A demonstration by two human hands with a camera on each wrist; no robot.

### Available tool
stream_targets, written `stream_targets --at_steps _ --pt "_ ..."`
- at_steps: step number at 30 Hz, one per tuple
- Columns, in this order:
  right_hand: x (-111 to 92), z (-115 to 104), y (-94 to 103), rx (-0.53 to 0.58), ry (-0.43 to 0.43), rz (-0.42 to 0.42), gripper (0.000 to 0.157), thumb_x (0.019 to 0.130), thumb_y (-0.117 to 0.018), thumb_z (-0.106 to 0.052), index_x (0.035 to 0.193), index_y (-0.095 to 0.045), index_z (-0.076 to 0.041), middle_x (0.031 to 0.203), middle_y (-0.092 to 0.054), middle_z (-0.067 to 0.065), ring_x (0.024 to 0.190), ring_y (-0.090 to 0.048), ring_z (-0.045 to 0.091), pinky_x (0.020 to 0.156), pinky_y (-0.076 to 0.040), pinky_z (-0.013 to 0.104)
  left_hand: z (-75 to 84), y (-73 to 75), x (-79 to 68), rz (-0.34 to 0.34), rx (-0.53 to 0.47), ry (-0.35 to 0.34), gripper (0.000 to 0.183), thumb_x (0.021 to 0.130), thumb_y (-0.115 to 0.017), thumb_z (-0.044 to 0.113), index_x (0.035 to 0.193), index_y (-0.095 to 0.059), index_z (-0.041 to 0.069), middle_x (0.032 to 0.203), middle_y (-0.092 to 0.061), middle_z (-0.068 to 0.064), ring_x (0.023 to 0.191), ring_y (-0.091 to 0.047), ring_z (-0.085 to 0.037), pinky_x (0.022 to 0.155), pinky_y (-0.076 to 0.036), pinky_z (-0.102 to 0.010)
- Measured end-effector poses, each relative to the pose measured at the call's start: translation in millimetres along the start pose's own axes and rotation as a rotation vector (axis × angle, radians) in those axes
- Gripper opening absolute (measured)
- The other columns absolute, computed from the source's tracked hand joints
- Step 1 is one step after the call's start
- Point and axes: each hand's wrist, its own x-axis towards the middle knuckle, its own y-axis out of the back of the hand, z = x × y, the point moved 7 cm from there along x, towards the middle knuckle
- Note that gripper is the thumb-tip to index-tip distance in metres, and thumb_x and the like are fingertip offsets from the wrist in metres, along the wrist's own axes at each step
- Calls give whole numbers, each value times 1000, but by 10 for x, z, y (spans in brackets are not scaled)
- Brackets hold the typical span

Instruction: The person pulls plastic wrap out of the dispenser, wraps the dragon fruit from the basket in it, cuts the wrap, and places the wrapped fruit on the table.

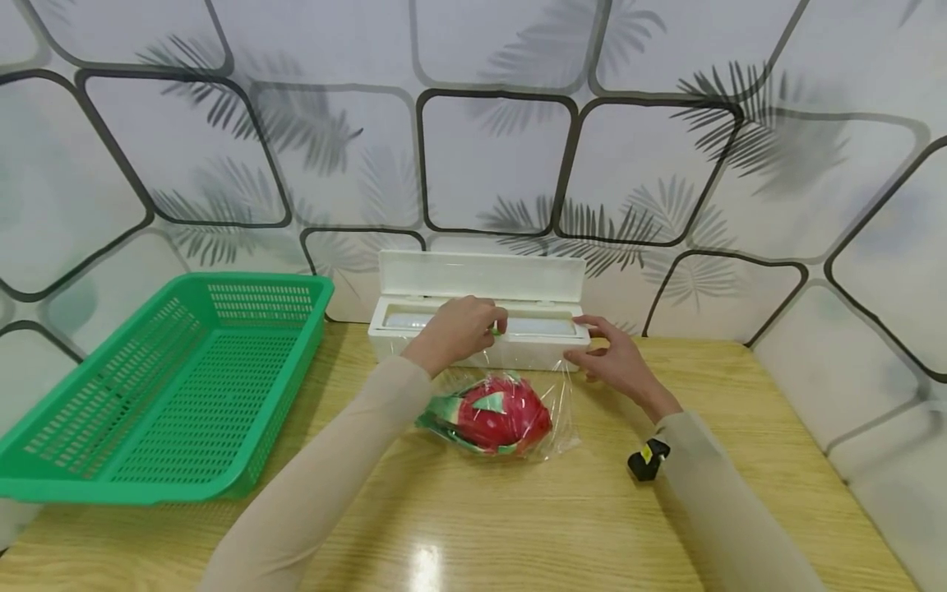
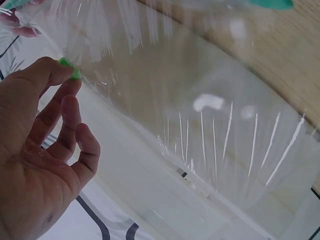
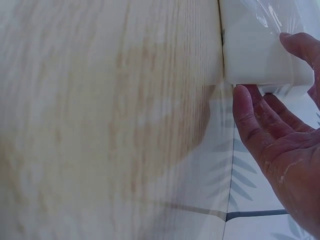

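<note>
A white cling film dispenser [image 1: 379, 333] stands against the wall, its lid [image 1: 481, 275] raised and a film roll [image 1: 543, 326] inside. My left hand [image 1: 460, 329] reaches over its front edge. In the left wrist view, thumb and index finger pinch a small green slide cutter [image 2: 69, 67] at the film's edge. My right hand [image 1: 617, 358] holds the dispenser's right end, thumb and fingers around the corner, as the right wrist view shows. Clear cling film [image 2: 150, 65] hangs from the dispenser down over a red dragon fruit [image 1: 510, 415] with green tips, lying on the table.
A large green plastic basket [image 1: 284, 386] stands on the left of the wooden table [image 1: 473, 510]. A patterned wall [image 1: 496, 164] rises right behind the dispenser. A small black device [image 1: 648, 460] with a yellow mark sits at the right sleeve.
</note>
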Motion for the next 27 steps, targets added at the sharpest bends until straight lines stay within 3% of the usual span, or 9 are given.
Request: stream_targets --at_steps 8,27 --pt "4 7 9 -8 -7 1 66 94 -75 -26 152 -44 -19 152 -41 30 108 -72 39 72 -62 37 -6 3 -11 5 9 4 19 92 -69 8 108 -75 16 107 -75 -4 92 -71 -24 79 -59 -40" --pt "1 15 8 -9 -9 5 66 94 -75 -27 152 -44 -18 150 -42 31 103 -73 34 70 -62 34 -43 3 -38 25 11 11 20 90 -68 8 107 -74 17 106 -75 -2 90 -71 -24 77 -58 -42"
